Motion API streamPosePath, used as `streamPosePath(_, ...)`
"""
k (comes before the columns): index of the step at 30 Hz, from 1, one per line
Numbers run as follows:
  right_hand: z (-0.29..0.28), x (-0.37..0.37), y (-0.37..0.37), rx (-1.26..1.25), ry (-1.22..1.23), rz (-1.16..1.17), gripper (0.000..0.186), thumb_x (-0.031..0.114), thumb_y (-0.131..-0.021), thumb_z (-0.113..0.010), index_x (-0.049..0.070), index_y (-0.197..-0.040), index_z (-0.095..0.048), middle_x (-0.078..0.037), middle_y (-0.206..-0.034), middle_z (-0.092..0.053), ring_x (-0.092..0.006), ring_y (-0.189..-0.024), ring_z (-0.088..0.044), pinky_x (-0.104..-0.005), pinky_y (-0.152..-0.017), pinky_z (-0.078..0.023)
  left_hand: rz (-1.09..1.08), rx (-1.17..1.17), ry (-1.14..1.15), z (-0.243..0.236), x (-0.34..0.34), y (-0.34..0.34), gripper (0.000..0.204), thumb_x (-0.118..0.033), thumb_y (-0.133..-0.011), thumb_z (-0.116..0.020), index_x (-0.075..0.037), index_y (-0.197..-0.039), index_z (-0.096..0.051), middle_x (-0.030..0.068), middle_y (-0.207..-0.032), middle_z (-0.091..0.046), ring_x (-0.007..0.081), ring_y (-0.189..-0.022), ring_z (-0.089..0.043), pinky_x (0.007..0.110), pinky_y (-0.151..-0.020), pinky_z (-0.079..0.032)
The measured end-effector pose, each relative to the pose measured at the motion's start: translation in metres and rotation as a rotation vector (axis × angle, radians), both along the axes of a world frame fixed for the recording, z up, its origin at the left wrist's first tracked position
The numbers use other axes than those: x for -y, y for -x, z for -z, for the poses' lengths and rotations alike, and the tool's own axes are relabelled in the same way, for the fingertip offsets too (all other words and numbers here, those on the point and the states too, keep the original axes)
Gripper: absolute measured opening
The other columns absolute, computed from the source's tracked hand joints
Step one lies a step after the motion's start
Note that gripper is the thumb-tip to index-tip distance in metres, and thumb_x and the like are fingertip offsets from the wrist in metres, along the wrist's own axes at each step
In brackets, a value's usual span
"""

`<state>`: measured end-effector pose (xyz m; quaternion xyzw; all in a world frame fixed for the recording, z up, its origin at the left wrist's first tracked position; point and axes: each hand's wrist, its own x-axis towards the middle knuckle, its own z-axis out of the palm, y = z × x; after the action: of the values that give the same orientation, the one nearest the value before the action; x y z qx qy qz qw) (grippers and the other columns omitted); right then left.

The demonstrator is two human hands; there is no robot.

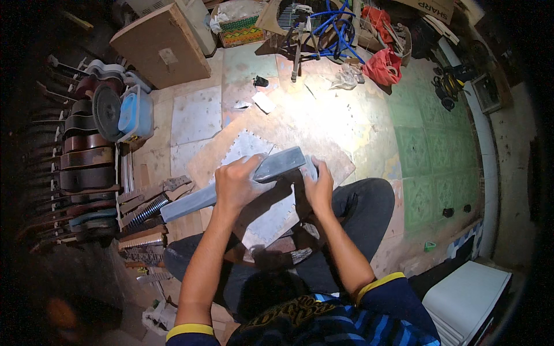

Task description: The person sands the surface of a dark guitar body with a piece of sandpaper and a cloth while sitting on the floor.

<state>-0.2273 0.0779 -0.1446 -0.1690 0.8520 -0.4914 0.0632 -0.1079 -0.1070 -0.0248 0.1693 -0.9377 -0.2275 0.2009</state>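
Note:
A long grey rectangular bar (pixel 190 203) slants across my lap, its thicker end raised to the right. My left hand (pixel 235 181) is wrapped round it near the middle. At the raised end my right hand (pixel 319 183) is closed on a thin grey piece (pixel 311 167), perhaps sandpaper, pressed close against the bar's end. Beneath lies a pale grey sheet (pixel 266 222) with small dark marks along its edges, partly hidden by my hands and the bar. It rests on a flat wooden board (pixel 337 164) on the floor.
Guitar bodies (pixel 86 155) hang in a row at left, by a blue container (pixel 131 118). Saws and wooden pieces (pixel 147 210) lie left of my knee. A wooden panel (pixel 164 49), blue hose (pixel 340 26) and red bag (pixel 382 66) stand farther off; a white case (pixel 470 300) sits lower right.

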Motion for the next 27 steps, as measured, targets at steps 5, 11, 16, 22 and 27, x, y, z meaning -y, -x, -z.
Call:
streamPosePath(5,0.001,0.003,-0.002,-0.011,-0.024,-0.004,0.038,0.015,-0.090,-0.073,0.000,-0.123,-0.062,-0.026,-0.115,-0.067,-0.0426,-0.109,-0.064,-0.0462,-0.095,-0.050,-0.004,-0.022,0.001,0.000,0.002,-0.001,0.055,-0.025,-0.056,-0.093,-0.012,-0.105,-0.073,0.0093,-0.088,-0.076,0.0258,-0.077,-0.074,0.035,-0.068,-0.057)
streamPosePath(11,0.002,0.005,0.010,-0.048,-0.042,-0.005,0.039,0.015,-0.089,-0.073,-0.001,-0.123,-0.061,-0.026,-0.115,-0.067,-0.0433,-0.108,-0.063,-0.0465,-0.094,-0.050,0.004,-0.011,0.010,0.002,0.001,0.000,0.055,-0.026,-0.055,-0.093,-0.012,-0.104,-0.073,0.0094,-0.088,-0.075,0.0262,-0.076,-0.074,0.035,-0.068,-0.057)
streamPosePath(16,-0.003,-0.001,0.010,-0.046,-0.059,-0.023,0.038,0.017,-0.091,-0.071,0.000,-0.123,-0.061,-0.027,-0.114,-0.067,-0.0438,-0.109,-0.062,-0.0466,-0.095,-0.049,0.018,-0.036,0.022,0.001,-0.003,0.001,0.054,-0.025,-0.055,-0.094,-0.012,-0.103,-0.074,0.0091,-0.088,-0.076,0.0257,-0.076,-0.074,0.034,-0.067,-0.057)
streamPosePath(22,-0.006,-0.005,-0.004,-0.022,-0.034,-0.030,0.037,0.017,-0.092,-0.070,0.000,-0.124,-0.060,-0.027,-0.116,-0.065,-0.0446,-0.108,-0.062,-0.0478,-0.094,-0.049,0.003,-0.033,0.013,0.004,-0.002,-0.002,0.055,-0.025,-0.054,-0.094,-0.013,-0.104,-0.074,0.0092,-0.087,-0.075,0.0256,-0.075,-0.073,0.034,-0.067,-0.057)
streamPosePath(27,-0.021,0.001,-0.004,-0.010,-0.125,-0.026,0.037,0.013,-0.092,-0.072,-0.003,-0.124,-0.060,-0.027,-0.116,-0.067,-0.0411,-0.111,-0.065,-0.0428,-0.096,-0.050,-0.006,-0.034,0.010,0.003,-0.003,-0.002,0.055,-0.025,-0.054,-0.094,-0.014,-0.104,-0.074,0.0090,-0.087,-0.075,0.0255,-0.076,-0.074,0.034,-0.067,-0.057)
